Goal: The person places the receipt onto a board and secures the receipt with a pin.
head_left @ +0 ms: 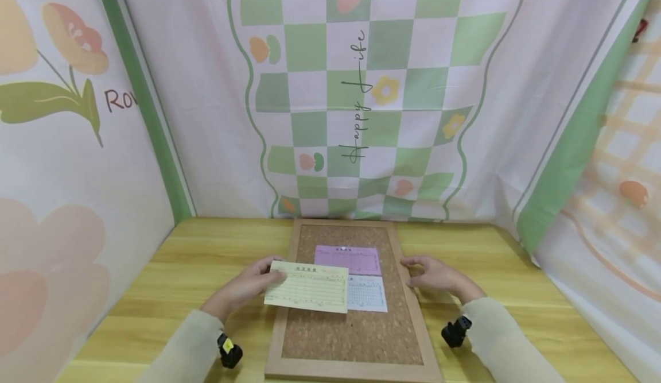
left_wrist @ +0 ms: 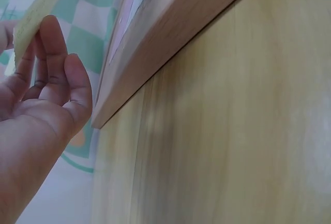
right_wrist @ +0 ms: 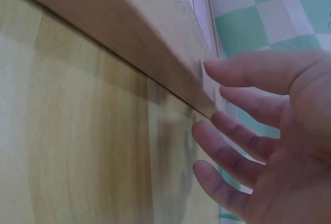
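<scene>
In the head view my left hand pinches the left edge of a pale yellow printed form, thumb on top, holding it above a wood-framed cork board. The left wrist view shows the yellow slip between the thumb and fingers. On the cork lies a purple form with a white pushpin at its top. A white-blue form sits below it, its left part hidden by the yellow one. My right hand is beside the board's right frame, fingers loosely bent and holding nothing.
The board rests on a wooden table, with tabletop on both sides of it. A green-and-white checked curtain hangs behind the table's back edge. More printed cloth hangs at left and right. Each wrist wears a small black camera.
</scene>
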Available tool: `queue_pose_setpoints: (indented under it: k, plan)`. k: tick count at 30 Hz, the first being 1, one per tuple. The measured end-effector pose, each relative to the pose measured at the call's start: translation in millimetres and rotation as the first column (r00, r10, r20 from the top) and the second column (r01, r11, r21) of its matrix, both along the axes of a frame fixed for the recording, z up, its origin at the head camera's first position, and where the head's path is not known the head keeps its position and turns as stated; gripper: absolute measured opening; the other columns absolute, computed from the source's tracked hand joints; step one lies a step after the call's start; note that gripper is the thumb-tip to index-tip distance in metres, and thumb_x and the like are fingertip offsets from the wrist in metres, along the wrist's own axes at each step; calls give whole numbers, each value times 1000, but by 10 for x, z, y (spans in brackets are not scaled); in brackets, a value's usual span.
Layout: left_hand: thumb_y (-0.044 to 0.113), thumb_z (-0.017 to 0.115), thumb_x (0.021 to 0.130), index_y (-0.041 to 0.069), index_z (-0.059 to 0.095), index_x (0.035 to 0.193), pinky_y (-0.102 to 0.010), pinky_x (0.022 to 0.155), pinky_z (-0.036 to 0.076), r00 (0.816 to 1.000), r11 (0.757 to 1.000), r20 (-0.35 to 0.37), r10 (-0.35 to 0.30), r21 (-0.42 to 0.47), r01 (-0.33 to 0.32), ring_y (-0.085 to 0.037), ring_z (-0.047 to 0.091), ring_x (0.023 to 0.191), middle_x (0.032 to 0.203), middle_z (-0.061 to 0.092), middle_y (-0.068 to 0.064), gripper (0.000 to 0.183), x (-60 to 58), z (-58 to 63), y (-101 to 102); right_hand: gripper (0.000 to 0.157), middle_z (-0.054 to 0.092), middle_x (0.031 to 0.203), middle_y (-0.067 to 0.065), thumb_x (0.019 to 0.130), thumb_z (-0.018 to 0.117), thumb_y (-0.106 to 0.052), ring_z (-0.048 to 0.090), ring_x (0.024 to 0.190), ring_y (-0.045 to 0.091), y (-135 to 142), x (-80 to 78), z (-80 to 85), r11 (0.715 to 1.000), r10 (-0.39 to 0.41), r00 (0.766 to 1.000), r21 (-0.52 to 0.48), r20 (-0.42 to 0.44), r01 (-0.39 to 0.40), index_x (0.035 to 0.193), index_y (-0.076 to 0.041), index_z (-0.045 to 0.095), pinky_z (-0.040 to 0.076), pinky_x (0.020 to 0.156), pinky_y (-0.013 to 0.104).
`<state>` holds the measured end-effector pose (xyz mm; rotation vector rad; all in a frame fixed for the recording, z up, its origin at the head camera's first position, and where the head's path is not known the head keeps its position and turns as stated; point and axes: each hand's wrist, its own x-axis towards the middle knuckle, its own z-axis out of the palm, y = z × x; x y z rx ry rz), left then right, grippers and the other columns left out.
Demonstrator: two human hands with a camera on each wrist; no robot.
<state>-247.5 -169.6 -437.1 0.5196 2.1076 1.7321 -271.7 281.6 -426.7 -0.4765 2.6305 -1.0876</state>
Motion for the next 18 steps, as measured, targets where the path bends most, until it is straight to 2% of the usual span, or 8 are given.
queue_pose_setpoints:
  k: [6, 11, 14, 18]
  plan:
    - [25, 56, 104, 5, 54, 133, -38, 86, 52, 1000, 1000, 3, -14, 14, 14, -26, 61, 105, 123, 59, -13, 36, -13, -19, 58, 58, 43, 144, 33, 92, 70, -9, 47, 127, 51, -10, 20, 37, 998, 19, 1000, -57, 18, -18, 142, 11, 46, 51, 92, 52]
    - [26, 56, 104, 7, 56, 131, -38, 88, 51, 1000, 999, 5, -28, 15, 28, -26, 59, 109, 126, 57, -12, 33, -31, -40, 102, 56, 47, 140, 32, 92, 69, -9, 59, 113, 41, -27, 37, 61, 998, 21, 1000, -56, 15, -20, 140, 10, 48, 53, 87, 49]
    - [28, 56, 104, 8, 57, 129, -38, 89, 51, 999, 999, 9, -31, 19, 31, -26, 59, 110, 127, 57, -12, 32, -42, -53, 137, 54, 51, 135, 29, 92, 69, -10, 61, 106, 34, -44, 47, 85, 999, 29, 1000, -44, 1, -28, 139, 8, 51, 54, 83, 47]
    - [29, 57, 104, 9, 57, 130, -38, 90, 51, 999, 999, 16, -41, 30, 40, -26, 59, 111, 128, 58, -11, 33, -47, -68, 190, 50, 58, 129, 25, 92, 70, -12, 59, 108, 36, -69, 72, 111, 996, 73, 997, -44, -18, -74, 135, 8, 54, 52, 87, 48]
